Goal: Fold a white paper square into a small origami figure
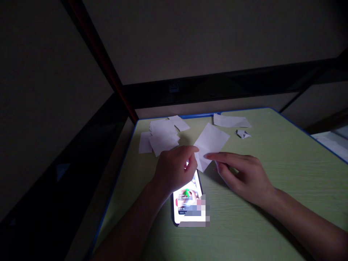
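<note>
A white square sheet of paper [212, 143] lies tilted on the pale green table [272, 170]. My left hand [174, 168] hovers over the top of a lit phone [187, 201], its fingers curled and its forefinger tip touching the sheet's near left edge. My right hand [241, 174] rests on the table to the right, forefinger stretched out and pressing the sheet's near corner. The other fingers are loosely bent. Neither hand lifts the sheet.
A stack of white paper squares [163, 136] lies at the table's far left corner. Another sheet [231, 120] and a small folded paper piece [243, 134] lie at the far edge. A dark bed frame [217, 87] and walls surround the blue-rimmed table.
</note>
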The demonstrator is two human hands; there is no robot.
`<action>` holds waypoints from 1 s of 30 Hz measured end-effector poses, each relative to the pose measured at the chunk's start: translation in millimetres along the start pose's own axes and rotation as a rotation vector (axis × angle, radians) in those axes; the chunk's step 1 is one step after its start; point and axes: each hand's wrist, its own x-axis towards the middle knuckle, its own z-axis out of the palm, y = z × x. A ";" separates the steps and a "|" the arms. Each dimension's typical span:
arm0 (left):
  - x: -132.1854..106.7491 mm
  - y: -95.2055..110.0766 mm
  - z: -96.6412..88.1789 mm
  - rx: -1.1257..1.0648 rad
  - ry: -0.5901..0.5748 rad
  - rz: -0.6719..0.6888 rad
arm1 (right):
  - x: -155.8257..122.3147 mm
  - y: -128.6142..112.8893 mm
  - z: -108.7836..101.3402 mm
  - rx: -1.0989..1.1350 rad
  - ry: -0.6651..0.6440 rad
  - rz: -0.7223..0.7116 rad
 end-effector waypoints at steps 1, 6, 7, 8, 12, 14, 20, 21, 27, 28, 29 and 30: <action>0.0 0.0 0.0 -0.003 0.000 -0.001 | 0.0 -0.1 -0.1 0.001 -0.001 0.000; -0.1 -0.4 0.5 -0.001 0.017 0.010 | -0.3 1.1 0.8 0.001 0.004 -0.009; -0.1 -0.4 0.6 0.001 0.019 0.008 | -0.4 1.4 0.9 0.002 0.001 -0.007; -0.1 -0.5 0.7 0.002 0.018 0.006 | -0.6 1.7 1.0 0.001 -0.001 -0.005; 0.1 -0.6 1.2 0.002 0.015 0.008 | -1.0 1.8 0.3 -0.005 0.006 -0.002; 0.2 -0.5 1.4 0.011 0.016 0.012 | -1.0 1.5 0.1 -0.003 0.010 -0.012; -0.1 -0.1 0.8 0.014 0.014 0.014 | -0.7 0.8 0.9 -0.012 0.002 -0.007; -0.3 -0.1 0.6 0.010 0.015 0.013 | -0.6 0.7 1.1 -0.014 0.003 -0.007; -0.2 0.0 0.5 0.028 0.011 0.011 | -0.7 0.7 0.5 -0.012 0.003 0.004; 0.0 0.1 0.7 0.027 0.013 0.012 | -0.8 0.8 0.4 -0.010 0.002 0.002; 0.3 0.2 0.8 0.024 0.016 0.012 | -0.9 0.9 0.3 -0.009 0.001 0.001; 0.4 0.3 0.9 0.019 0.017 0.011 | -1.1 1.0 0.2 -0.007 0.001 -0.001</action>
